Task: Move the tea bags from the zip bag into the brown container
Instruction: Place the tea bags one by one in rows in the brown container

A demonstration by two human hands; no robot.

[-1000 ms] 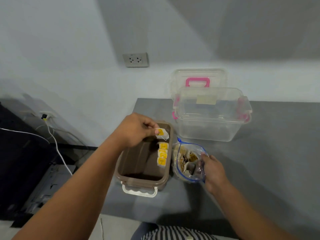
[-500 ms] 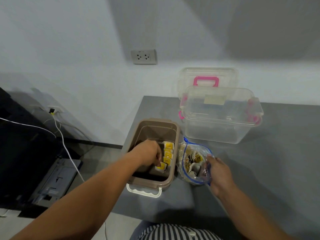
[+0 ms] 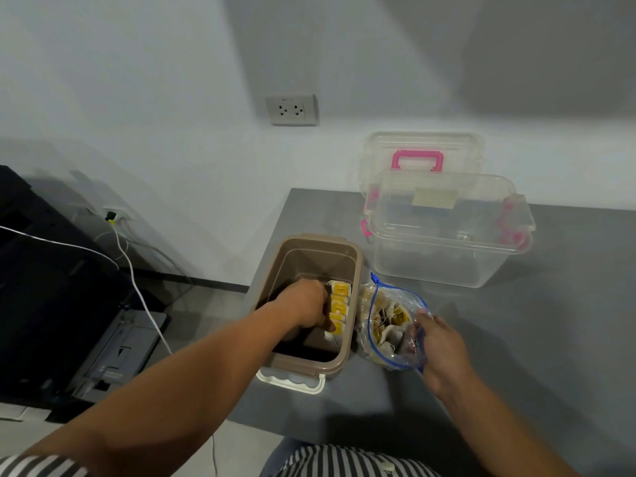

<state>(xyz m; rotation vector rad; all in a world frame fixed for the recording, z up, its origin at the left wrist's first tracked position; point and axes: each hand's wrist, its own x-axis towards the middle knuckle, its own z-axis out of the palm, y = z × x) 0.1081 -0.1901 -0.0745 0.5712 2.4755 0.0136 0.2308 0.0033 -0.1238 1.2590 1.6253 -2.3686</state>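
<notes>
The brown container (image 3: 356, 270) stands open at the table's left edge. A row of yellow-tagged tea bags (image 3: 340, 293) leans against its right inner wall. My left hand (image 3: 303, 304) reaches down inside the container, its curled fingers pinching a tea bag (image 3: 334, 336) at the near end of that row. Right beside the container lies the clear zip bag (image 3: 385, 315) with a blue seal, open and holding several more tea bags. My right hand (image 3: 444, 349) grips the bag's near right edge.
A clear plastic box (image 3: 447, 256) with pink latches stands behind the zip bag, its lid with a pink handle (image 3: 417, 160) leaning on the wall. The grey table (image 3: 550, 339) stretches right. Left of the table lie floor cables (image 3: 137, 287) and dark equipment (image 3: 51, 287).
My left hand carried a tea bag from above the container down into it, to the near end of the row. My right hand stayed on the zip bag.
</notes>
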